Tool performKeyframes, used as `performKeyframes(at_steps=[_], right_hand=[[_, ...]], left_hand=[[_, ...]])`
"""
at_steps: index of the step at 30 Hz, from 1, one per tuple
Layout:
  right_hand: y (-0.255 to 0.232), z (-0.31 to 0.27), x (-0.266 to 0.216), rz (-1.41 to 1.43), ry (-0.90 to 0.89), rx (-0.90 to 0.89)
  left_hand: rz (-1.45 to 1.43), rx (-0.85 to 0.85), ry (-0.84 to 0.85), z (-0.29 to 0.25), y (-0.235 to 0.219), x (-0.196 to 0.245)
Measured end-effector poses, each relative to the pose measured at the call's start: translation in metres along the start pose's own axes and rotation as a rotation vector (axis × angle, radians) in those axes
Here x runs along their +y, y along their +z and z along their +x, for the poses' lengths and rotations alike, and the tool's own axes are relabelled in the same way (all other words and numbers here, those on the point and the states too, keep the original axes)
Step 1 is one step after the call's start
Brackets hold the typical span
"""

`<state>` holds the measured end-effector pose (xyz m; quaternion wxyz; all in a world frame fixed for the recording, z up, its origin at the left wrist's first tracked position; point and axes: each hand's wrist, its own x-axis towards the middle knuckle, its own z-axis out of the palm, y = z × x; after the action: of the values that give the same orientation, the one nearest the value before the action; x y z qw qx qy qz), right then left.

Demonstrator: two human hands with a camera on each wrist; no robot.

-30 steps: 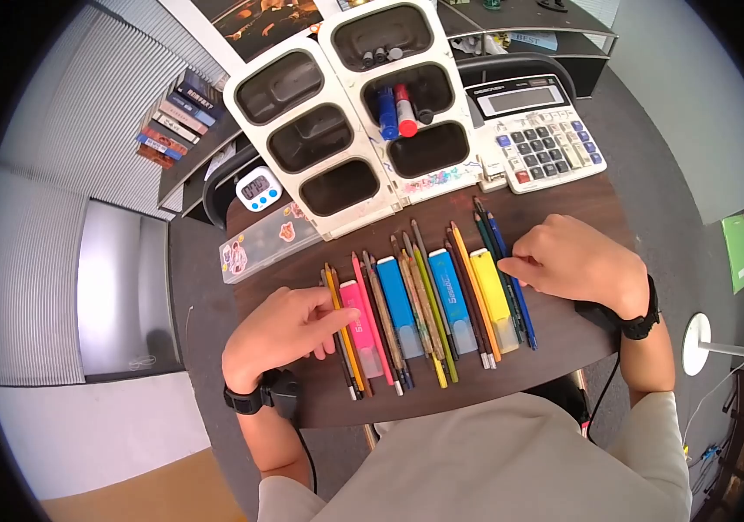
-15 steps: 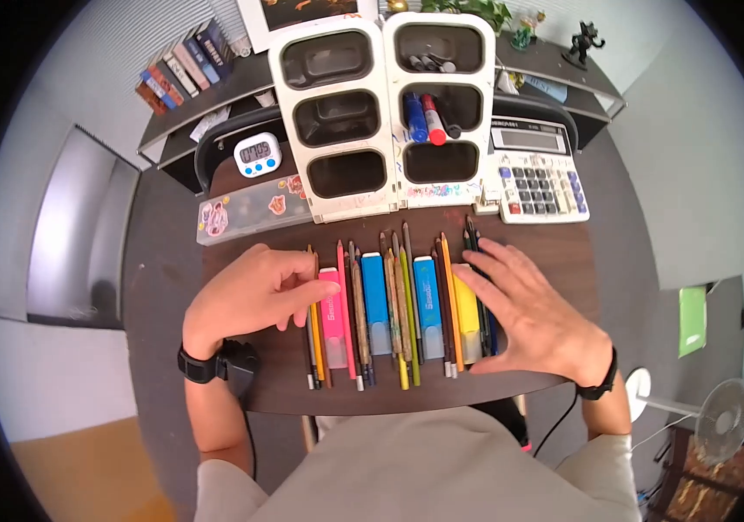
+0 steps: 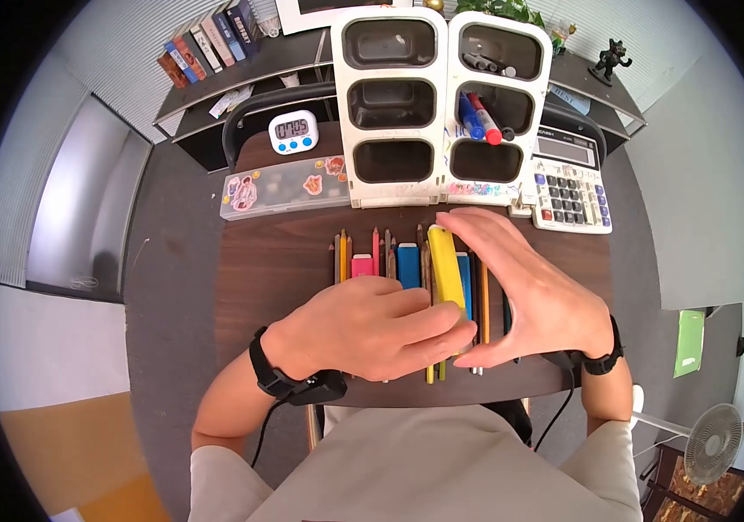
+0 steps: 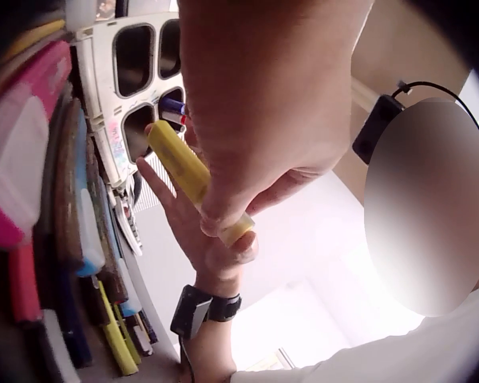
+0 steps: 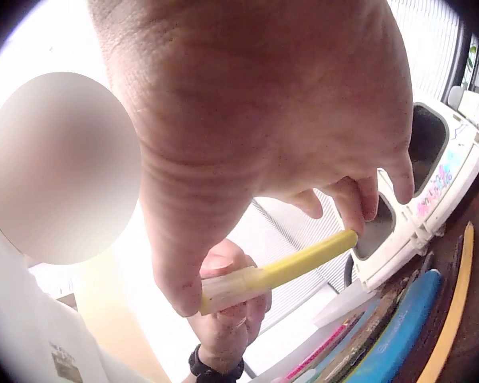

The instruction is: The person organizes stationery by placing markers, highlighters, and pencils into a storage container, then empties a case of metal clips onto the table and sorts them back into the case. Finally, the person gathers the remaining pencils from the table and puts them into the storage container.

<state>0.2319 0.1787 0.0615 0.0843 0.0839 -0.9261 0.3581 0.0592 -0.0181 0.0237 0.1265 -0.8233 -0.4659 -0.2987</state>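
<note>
Above the row of pencils, both hands meet at a yellow highlighter [image 3: 447,265]. The left hand [image 3: 372,329] pinches its clear-capped lower end between thumb and fingers, as the left wrist view also shows on the highlighter [image 4: 180,165]. My right hand [image 3: 537,291] spans it lengthwise: in the right wrist view a fingertip touches the yellow end [image 5: 323,249] and the thumb is at the clear cap [image 5: 230,290]. Below lie colored pencils, a pink highlighter [image 3: 362,266] and blue highlighters [image 3: 407,265], partly hidden by the hands.
Behind the pencils stands a white six-compartment organizer [image 3: 443,104] holding several markers. To its left are a stickered clear case [image 3: 285,188] and a white timer [image 3: 293,132]; a calculator [image 3: 570,187] lies to its right.
The yellow highlighter has been lifted from the right part of the row and moved left. The left hand has moved right to grip it, and the head view has shifted.
</note>
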Motion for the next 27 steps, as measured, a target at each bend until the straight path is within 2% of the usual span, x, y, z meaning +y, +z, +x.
performKeyframes(at_steps=[4, 5, 7, 8, 10, 11, 13, 17, 22, 24, 27], right_hand=[[0.001, -0.004, 0.007, 0.061, 0.028, 0.018], [-0.002, -0.005, 0.01, 0.034, 0.012, 0.039], [-0.003, -0.009, 0.018, 0.021, 0.028, 0.068], [-0.003, -0.01, 0.019, 0.04, 0.034, 0.085], [-0.001, -0.012, 0.017, 0.018, 0.031, 0.13], [0.002, -0.013, 0.021, 0.008, 0.025, 0.122], [0.008, -0.015, 0.023, -0.025, 0.016, 0.12], [0.012, -0.019, 0.021, -0.094, -0.061, 0.091], [0.017, -0.028, 0.016, -0.185, -0.04, 0.015], [0.018, -0.03, 0.015, -0.207, -0.019, -0.013], [0.017, -0.031, 0.013, -0.227, -0.036, -0.015]], left_hand=[[0.092, 0.143, 0.03, 0.0, -0.005, -0.001], [0.088, 0.127, 0.032, 0.001, -0.012, -0.003], [0.16, 0.071, -0.063, 0.001, -0.032, -0.007], [0.158, 0.053, -0.06, -0.005, -0.036, -0.01], [0.211, 0.14, -0.338, -0.02, -0.036, -0.019], [0.209, 0.119, -0.332, -0.021, -0.032, -0.025], [0.418, 0.371, -0.238, -0.017, -0.023, -0.045], [0.315, 0.394, -0.344, -0.014, -0.011, -0.069], [0.262, 0.384, -0.412, -0.015, 0.001, -0.084], [0.185, 0.413, -0.559, -0.013, 0.003, -0.085], [0.151, 0.411, -0.636, -0.012, 0.006, -0.085]])
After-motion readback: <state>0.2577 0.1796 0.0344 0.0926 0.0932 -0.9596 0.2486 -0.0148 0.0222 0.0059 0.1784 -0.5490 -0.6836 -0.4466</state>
